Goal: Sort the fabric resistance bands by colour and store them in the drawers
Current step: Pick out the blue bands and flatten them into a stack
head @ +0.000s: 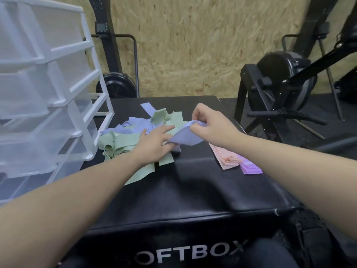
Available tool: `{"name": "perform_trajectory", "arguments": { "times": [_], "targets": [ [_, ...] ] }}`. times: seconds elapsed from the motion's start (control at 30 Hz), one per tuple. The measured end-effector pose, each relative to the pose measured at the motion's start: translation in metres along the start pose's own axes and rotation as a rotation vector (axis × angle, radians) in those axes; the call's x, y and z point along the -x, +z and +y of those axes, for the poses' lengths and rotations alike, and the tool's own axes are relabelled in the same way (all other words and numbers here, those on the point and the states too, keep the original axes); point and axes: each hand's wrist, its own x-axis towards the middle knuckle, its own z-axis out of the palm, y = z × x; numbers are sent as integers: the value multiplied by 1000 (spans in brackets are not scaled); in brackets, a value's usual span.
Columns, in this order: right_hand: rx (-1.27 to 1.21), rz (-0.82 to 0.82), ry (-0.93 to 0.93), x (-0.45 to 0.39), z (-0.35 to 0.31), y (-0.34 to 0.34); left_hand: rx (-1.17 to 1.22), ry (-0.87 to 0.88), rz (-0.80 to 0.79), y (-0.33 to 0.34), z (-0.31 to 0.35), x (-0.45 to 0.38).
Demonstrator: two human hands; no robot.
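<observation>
Your lavender band [183, 135] hangs between both hands above the middle of the soft box [193, 190] top, its long axis running from low left to high right. Your right hand [209, 125] pinches its upper end with curled fingers; your left hand [156, 144] pinches the lower end, the other fingers loosely spread over the heap, so the right is nearer to lift it free. Just left lies the unsorted heap [127, 138] of green and lavender bands, too tangled to count. Toward the right edge sit two sorted stacks, one pink stack [226, 159] and one purple stack [251, 168]. One drawer unit [58, 93] stands at the left edge, several drawers pulled out.
</observation>
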Motion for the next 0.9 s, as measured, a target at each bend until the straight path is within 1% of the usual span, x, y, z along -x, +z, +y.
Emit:
{"name": "perform_trajectory", "arguments": {
  "times": [0.1, 0.17, 0.27, 0.37, 0.43, 0.53, 0.6, 0.67, 0.7, 0.8, 0.9],
  "targets": [
    [88, -20, -19, 18, -9, -17, 56, 34, 55, -11, 12, 19],
    [154, -70, -22, 31, -13, -27, 158, 3, 70, -22, 21, 34],
    [110, -150, -38, 48, -10, -30, 221, -31, 53, -35, 28, 57],
    [114, -167, -54, 62, -3, -25, 260, -29, -13, -42, 26, 79],
    [168, -200, -56, 71, 1, -20, 196, -17, -66, -42, 22, 94],
    [232, -284, -129, 82, 5, -11, 1, 41, -112, -41, 13, 111],
    [213, -237, -145, 84, 10, -4, -86, 96, -122, -38, 0, 118],
    [167, -172, -136, 82, 19, 3, -114, 113, -107, -32, -17, 123],
    [164, -166, -144, 82, 24, 7, -113, 108, -95, -29, -24, 127],
    [326, -245, -234, 88, 40, 23, -116, 112, -67, -14, -39, 138],
    [559, -276, -416, 98, 56, 40, -83, 122, -110, 4, -48, 145]
  ]
}}
